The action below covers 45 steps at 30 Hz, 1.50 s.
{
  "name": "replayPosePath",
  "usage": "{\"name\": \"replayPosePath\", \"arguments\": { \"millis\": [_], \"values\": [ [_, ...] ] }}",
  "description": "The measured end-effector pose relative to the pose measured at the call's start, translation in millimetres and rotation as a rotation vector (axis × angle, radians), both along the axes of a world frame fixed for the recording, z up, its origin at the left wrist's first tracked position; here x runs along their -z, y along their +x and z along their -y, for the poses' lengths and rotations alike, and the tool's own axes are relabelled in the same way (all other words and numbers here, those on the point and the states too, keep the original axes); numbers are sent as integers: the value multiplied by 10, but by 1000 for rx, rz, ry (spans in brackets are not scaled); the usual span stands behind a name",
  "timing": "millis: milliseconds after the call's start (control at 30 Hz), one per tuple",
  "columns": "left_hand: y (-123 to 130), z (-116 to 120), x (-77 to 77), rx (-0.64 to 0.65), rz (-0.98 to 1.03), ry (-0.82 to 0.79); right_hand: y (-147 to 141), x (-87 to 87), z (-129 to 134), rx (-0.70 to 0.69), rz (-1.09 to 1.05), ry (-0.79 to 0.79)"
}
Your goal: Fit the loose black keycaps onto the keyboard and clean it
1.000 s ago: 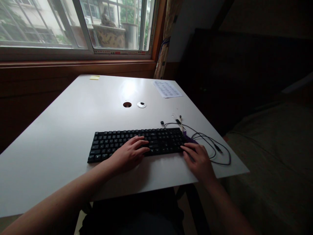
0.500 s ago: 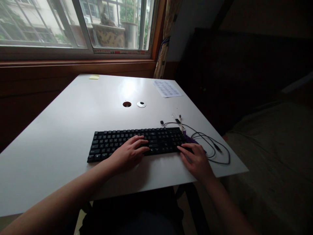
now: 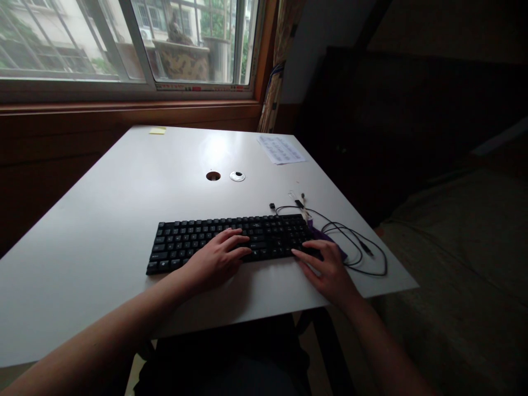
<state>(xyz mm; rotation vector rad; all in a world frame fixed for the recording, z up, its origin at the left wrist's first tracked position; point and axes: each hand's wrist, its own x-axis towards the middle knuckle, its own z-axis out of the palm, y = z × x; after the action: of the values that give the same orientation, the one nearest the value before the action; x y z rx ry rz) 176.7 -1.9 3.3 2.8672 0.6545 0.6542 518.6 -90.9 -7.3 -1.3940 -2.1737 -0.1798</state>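
Note:
A black keyboard [image 3: 193, 239] lies on the white table [image 3: 103, 220], near its front edge. My left hand [image 3: 220, 256] rests palm down over the middle of the keyboard, fingers stretched across the keys and holding nothing. At the keyboard's right end, the fingers of my right hand [image 3: 325, 267] are spread, with the tips on or just above the keys at the lower right corner. Part of the key rows is hidden under both hands. A purple cloth or pouch [image 3: 340, 250] lies partly behind my right hand.
A black cable [image 3: 385, 264] lies in loops right of the keyboard. Beyond the keyboard are a small black plug [image 3: 272, 205], a round hole [image 3: 213, 176] and its round cover [image 3: 237, 176]. Printed sheets [image 3: 282, 150] and a yellow note [image 3: 157, 131] lie at the far edge.
My right hand has shifted slightly left, its fingers spread a little wider at the keyboard's lower right corner. My left hand stays in place on the keys.

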Motion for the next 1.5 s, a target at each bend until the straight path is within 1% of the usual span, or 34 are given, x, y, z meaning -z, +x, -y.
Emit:
{"name": "replayPosePath", "arguments": {
  "millis": [67, 100, 167, 233, 300, 467, 567, 633, 700, 800, 867, 933, 1000, 1067, 1267, 1500],
  "values": [
    [-3, -1, 4, 0, 3, 1, 21, -13, 14, 42, -51, 43],
    [-4, -1, 3, 0, 3, -1, 38, -16, 17, 91, -84, 75],
    [-5, 0, -3, -1, -1, -3, 85, -9, 14, 230, -147, 150],
    [-3, 1, -9, -1, -5, -3, 147, 18, 0, 361, -161, 194],
    [1, 1, -10, -3, -7, -1, 218, 64, -13, 435, -109, 191],
    [5, -2, 6, -5, -6, 1, 403, 195, 9, 504, 32, 118],
    [1, -5, 7, -5, -9, 0, 481, 200, 36, 495, 57, 52],
    [-1, -6, 3, -2, -5, 6, 493, 148, 42, 479, 38, 13],
    [1, -4, -3, -1, -1, 6, 457, 60, 40, 475, -19, 5],
    [6, -1, -7, -6, 5, -1, 311, -91, 37, 450, -124, 34],
    [6, 0, -8, -8, 2, -3, 174, -161, 33, 391, -158, 35],
    [3, 0, -12, -7, -3, -10, 40, -184, 21, 318, -156, 22],
    [2, 0, -18, -6, 0, -15, -66, -157, -2, 266, -142, 17],
    [2, 1, -25, -6, 4, -15, -133, -94, -28, 238, -130, 25],
    [13, 5, -20, -10, -5, -2, -203, 93, -36, 230, -70, 55],
    [8, 7, -16, -6, 20, -7, -195, 145, 6, 189, 3, 54]
  ]
}}
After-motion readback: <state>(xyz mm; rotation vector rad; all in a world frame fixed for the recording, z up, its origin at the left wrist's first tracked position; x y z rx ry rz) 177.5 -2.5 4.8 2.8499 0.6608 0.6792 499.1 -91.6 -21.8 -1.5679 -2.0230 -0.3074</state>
